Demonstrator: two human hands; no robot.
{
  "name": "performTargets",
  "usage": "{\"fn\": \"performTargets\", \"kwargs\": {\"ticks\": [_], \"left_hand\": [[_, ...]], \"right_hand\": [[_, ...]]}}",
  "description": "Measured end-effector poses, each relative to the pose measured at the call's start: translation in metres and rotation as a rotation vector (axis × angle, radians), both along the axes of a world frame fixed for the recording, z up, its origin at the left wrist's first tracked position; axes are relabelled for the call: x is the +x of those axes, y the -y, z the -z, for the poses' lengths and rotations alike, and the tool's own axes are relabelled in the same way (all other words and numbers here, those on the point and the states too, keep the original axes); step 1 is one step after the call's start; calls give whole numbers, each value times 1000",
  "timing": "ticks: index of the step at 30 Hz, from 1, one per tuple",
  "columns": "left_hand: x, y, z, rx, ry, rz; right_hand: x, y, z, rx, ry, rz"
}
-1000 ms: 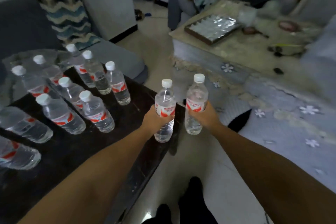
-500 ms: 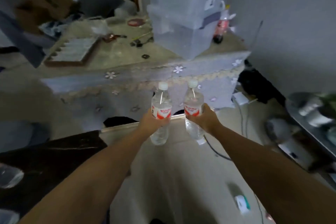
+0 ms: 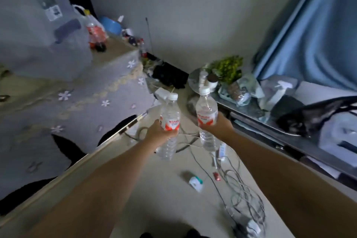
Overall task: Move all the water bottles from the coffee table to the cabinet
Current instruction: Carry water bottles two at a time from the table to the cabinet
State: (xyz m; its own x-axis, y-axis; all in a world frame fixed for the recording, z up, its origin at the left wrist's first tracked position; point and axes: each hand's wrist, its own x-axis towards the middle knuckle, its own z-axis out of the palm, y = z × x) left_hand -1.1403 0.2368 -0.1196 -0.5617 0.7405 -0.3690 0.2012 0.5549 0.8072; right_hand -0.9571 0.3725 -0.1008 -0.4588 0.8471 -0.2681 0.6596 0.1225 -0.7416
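My left hand (image 3: 160, 133) grips a clear water bottle (image 3: 170, 114) with a white cap and a red-and-white label, held upright over the floor. My right hand (image 3: 222, 127) grips a second, matching water bottle (image 3: 206, 110), also upright and a little higher. The two bottles are side by side, apart from each other. A low cabinet (image 3: 270, 121) with a shiny top runs along the right, just beyond the right-hand bottle. The coffee table is out of view.
A cloth-draped table (image 3: 77, 102) with flower prints fills the left, bearing plastic bins (image 3: 38, 35) and a cola bottle (image 3: 96, 33). The cabinet top carries a green plant (image 3: 228, 67), bags and a spray bottle. Tangled cables (image 3: 241, 195) lie on the floor. A blue curtain (image 3: 318, 35) hangs at the right.
The view has swung right, away from the coffee table and past the draped table, toward the cabinet. Both hands still hold their bottles in front of me.
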Motion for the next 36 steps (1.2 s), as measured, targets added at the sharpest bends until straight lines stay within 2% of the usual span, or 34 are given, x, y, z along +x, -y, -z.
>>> {"fn": "performTargets", "kwargs": {"ticks": [7, 16, 22, 29, 36], "left_hand": [[98, -102, -5, 10, 54, 388], [221, -162, -12, -35, 80, 809], [305, -158, -23, -2, 91, 1053], [415, -110, -29, 4, 102, 1295], [523, -57, -20, -41, 135, 1279]], "right_hand": [[133, -21, 2, -33, -32, 405], [260, 29, -8, 20, -100, 845], [316, 92, -15, 19, -187, 1093], [389, 164, -22, 62, -257, 1246], [490, 223, -15, 44, -267, 1241]]}}
